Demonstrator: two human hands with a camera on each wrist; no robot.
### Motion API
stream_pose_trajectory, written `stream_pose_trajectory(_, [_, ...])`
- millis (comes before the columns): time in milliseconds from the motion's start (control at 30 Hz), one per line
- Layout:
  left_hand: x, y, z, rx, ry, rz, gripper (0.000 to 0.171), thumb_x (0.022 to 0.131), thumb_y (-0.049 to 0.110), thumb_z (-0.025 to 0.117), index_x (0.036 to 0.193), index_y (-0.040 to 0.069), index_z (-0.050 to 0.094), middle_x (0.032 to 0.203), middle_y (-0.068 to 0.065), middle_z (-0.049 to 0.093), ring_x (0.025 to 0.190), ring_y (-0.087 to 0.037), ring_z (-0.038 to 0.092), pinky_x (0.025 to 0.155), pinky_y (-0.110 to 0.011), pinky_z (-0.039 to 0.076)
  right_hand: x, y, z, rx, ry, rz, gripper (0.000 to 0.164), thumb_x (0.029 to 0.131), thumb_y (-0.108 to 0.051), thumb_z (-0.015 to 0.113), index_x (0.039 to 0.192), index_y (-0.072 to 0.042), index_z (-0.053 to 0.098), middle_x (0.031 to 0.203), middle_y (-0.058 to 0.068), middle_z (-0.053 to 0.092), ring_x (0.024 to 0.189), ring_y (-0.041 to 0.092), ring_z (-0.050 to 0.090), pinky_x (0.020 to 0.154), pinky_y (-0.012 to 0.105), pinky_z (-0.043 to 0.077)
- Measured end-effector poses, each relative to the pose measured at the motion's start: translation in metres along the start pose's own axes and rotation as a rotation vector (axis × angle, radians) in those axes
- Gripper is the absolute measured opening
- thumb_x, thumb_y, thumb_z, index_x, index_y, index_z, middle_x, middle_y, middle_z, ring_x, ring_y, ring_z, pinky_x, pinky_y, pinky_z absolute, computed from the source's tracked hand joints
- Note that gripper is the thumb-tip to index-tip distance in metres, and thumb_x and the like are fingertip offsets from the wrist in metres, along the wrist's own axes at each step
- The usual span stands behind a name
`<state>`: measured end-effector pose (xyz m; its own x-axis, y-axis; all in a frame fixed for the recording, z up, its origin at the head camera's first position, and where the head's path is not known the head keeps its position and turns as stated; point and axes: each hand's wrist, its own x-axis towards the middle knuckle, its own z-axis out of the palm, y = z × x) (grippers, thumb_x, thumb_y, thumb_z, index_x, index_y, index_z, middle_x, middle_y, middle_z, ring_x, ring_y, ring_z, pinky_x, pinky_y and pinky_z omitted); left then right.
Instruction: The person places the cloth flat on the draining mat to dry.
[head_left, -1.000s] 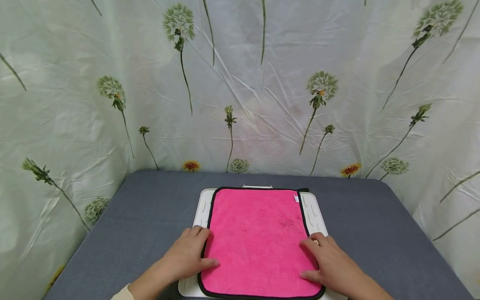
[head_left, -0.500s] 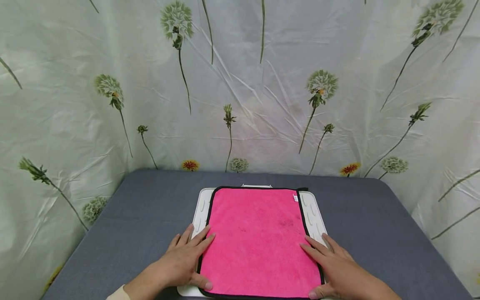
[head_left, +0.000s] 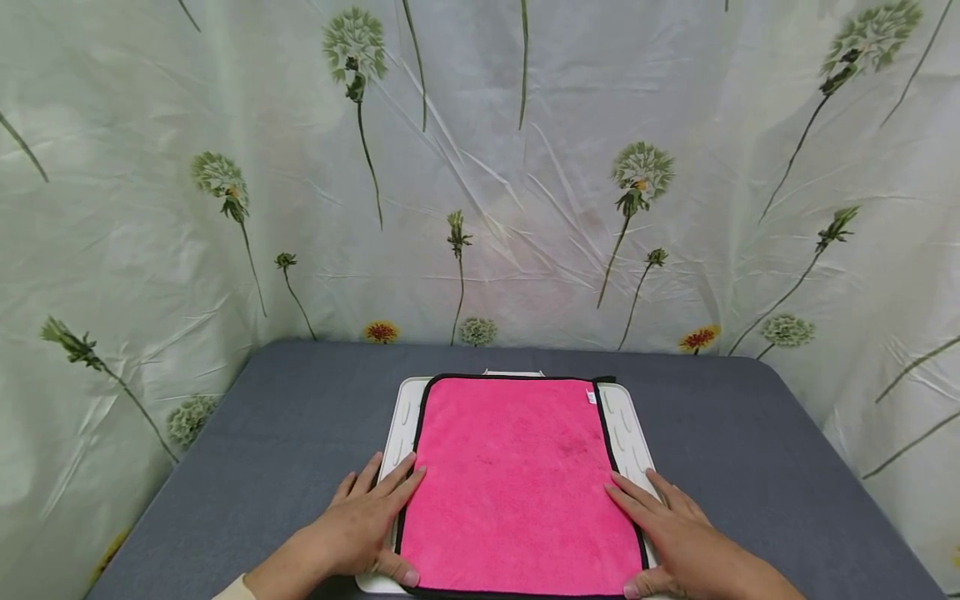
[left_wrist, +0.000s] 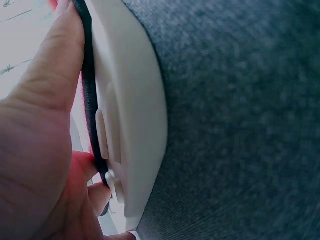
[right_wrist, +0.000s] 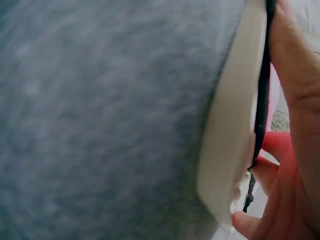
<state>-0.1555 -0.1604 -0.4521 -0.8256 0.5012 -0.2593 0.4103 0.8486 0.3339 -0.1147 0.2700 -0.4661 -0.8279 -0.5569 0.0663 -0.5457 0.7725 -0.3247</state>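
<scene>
A pink cloth (head_left: pixel 517 483) with black edging lies flat over a white plastic board (head_left: pixel 628 429) whose side strips show raised ridges. My left hand (head_left: pixel 352 529) rests on the cloth's left edge, its fingers spread and straight, some on the cloth and others by the board's rim. On the opposite side my right hand (head_left: pixel 678 533) touches the cloth's right edge in much the same way, thumb near the front corner. The left wrist view has my thumb (left_wrist: pixel 55 65) along the black edging. In the right wrist view the board's pale side (right_wrist: pixel 230 115) stands beside my fingers.
The board sits on a grey cloth-covered table (head_left: pixel 300 400). A pale curtain (head_left: pixel 540 167) printed with dandelions hangs behind and at both sides. A small white tag (head_left: pixel 592 397) is on the cloth's far right corner, and a white handle-like piece (head_left: pixel 513 372) sticks out at the back.
Both hands have slid outward and toward me along the cloth's edges, their fingers going from bent to spread and straight. The cloth and board have hardly moved.
</scene>
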Motion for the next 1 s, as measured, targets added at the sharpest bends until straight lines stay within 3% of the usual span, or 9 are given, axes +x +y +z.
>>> stream_pose_trajectory(233, [-0.001,0.000,0.002,0.000,0.011,0.002,0.121,0.049,0.085,0.055,0.147,0.023,0.023,0.153,0.000,0.013,0.134,-0.046,0.006,0.095,-0.070,0.014,0.001,0.003,0.004,0.027,0.024,-0.018,0.094,0.070,-0.065,0.063,0.145,-0.016,0.032,0.148,0.004,0.029,0.129,0.045,0.019,0.089,0.063,0.019])
stream_pose_trajectory(467, [-0.002,-0.006,0.002,-0.012,0.026,0.024,0.117,0.052,0.085,0.054,0.147,0.023,0.024,0.153,0.001,0.013,0.135,-0.045,0.005,0.095,-0.069,0.014,0.001,0.006,0.002,-0.006,0.014,-0.020,0.090,0.073,-0.065,0.060,0.144,-0.017,0.033,0.148,0.001,0.029,0.129,0.044,0.021,0.085,0.063,0.031])
stream_pose_trajectory(633, [-0.005,-0.013,-0.003,-0.049,0.050,0.031,0.109,0.060,0.079,0.056,0.146,0.018,0.028,0.152,-0.002,0.020,0.135,-0.045,0.005,0.095,-0.069,0.014,0.000,0.012,-0.007,-0.017,0.016,-0.031,0.084,0.075,-0.063,0.060,0.140,-0.013,0.040,0.143,0.005,0.038,0.125,0.048,0.026,0.083,0.063,0.034])
stream_pose_trajectory(800, [-0.006,-0.022,-0.011,-0.058,0.116,-0.026,0.098,0.067,0.072,0.059,0.142,0.014,0.036,0.148,-0.004,0.028,0.134,-0.045,0.010,0.095,-0.069,0.015,0.000,0.022,-0.019,0.033,0.016,0.054,0.079,0.076,-0.059,0.062,0.137,-0.012,0.044,0.137,0.010,0.044,0.125,0.047,0.028,0.085,0.064,0.034])
stream_pose_trajectory(1000, [0.007,-0.036,-0.019,-0.039,0.135,-0.094,0.089,0.073,0.069,0.057,0.142,0.016,0.037,0.148,-0.005,0.029,0.134,-0.044,0.012,0.094,-0.070,0.018,0.013,0.040,-0.029,0.047,0.033,0.191,0.076,0.076,-0.056,0.065,0.132,-0.006,0.048,0.132,0.015,0.047,0.124,0.049,0.031,0.092,0.062,0.031])
